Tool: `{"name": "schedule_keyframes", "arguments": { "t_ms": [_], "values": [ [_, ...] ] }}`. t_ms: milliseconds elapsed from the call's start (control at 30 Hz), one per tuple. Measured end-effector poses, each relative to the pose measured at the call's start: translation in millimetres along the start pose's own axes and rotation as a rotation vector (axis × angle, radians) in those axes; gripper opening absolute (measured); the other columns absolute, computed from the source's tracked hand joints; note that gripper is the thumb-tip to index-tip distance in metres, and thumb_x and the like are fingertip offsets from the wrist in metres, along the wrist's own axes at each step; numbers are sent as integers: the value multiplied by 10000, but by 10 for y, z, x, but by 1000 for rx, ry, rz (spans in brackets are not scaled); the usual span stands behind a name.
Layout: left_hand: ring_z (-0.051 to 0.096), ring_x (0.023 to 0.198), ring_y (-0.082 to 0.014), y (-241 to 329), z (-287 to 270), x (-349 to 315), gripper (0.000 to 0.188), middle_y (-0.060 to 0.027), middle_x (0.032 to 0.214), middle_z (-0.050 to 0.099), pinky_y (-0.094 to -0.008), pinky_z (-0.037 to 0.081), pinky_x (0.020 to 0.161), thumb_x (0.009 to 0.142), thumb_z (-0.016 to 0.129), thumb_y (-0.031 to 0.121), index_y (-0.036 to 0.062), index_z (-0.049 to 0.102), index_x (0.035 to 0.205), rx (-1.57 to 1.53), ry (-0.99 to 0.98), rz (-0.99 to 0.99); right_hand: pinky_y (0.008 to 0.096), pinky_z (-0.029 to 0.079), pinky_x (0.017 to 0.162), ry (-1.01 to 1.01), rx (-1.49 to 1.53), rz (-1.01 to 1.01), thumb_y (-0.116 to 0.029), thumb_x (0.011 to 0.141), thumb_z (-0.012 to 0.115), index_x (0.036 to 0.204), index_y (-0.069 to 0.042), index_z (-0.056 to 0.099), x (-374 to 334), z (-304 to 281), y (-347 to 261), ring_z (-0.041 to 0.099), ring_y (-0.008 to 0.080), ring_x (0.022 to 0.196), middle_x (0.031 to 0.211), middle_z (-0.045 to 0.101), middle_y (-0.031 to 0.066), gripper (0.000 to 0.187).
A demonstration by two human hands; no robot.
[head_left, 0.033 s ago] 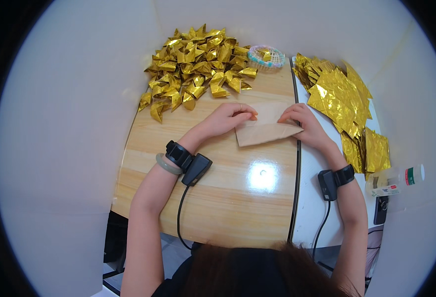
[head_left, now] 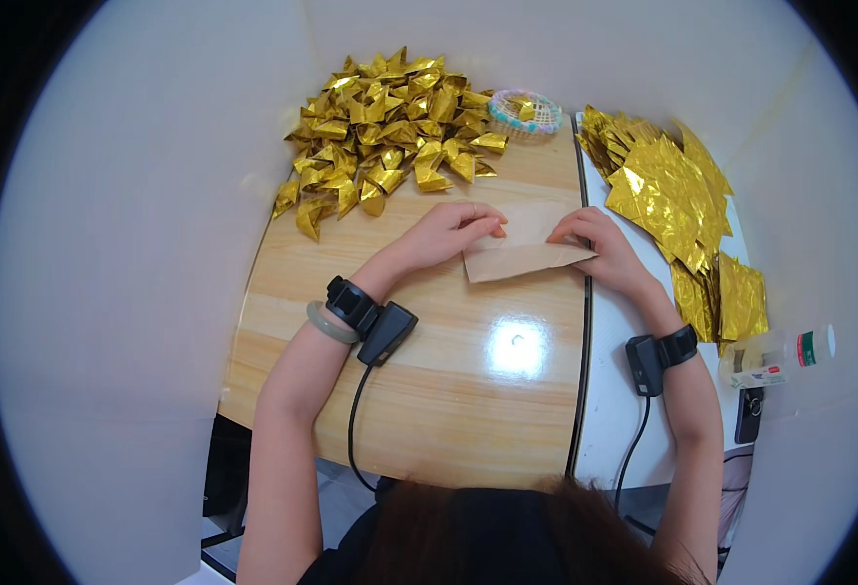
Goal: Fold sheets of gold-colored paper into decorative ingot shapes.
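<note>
A sheet of beige paper [head_left: 518,261], partly folded along its near side, is between my hands on the wooden table [head_left: 429,390]. My left hand [head_left: 456,234] is closed on its left edge, thumb and fingertips together. On the right side, my right hand [head_left: 599,246] pinches the paper, its fingers curled over the edge near the raised fold. The undersides of the fingertips are hidden. Each wrist carries a black strapped device with a cable, and a pale bangle [head_left: 331,324] circles my left wrist.
A heap of folded gold foil pieces [head_left: 380,127] lies far left, beside a small woven basket [head_left: 524,112] holding one. Flat gold foil sheets [head_left: 667,195] are piled on the white table [head_left: 609,419] at right. Near them are a clear plastic bottle [head_left: 775,359] and a dark phone [head_left: 749,417].
The near folded edge of the paper has shifted slightly away from me. Both hands stay nearly where they were, still on the paper.
</note>
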State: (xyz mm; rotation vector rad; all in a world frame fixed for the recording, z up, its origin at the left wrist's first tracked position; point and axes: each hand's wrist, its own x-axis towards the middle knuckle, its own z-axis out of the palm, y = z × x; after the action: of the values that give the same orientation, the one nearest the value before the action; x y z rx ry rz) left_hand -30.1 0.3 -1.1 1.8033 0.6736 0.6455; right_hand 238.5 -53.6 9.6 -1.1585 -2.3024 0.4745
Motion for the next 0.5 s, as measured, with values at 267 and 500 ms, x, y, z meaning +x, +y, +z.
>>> {"name": "schedule_keyframes", "arguments": {
  "t_ms": [267,500],
  "values": [
    [536,943,-207,-44,-3,45,427,-103,1035,575,-325,418,882,861,582,198,27,469,1236,-85,277,-32,299,450,711,194,159,418,-132,747,702,1233,-97,492,-1,74,-59,560,202,731,842,589,78,530],
    [469,1016,-259,-73,-54,20,493,-67,1028,546,-341,397,900,673,715,89,123,570,1143,771,307,377,365,416,913,215,-370,-144,-171,734,702,1172,-77,543,33,86,-3,504,276,1029,1092,564,117,475]
  ]
}}
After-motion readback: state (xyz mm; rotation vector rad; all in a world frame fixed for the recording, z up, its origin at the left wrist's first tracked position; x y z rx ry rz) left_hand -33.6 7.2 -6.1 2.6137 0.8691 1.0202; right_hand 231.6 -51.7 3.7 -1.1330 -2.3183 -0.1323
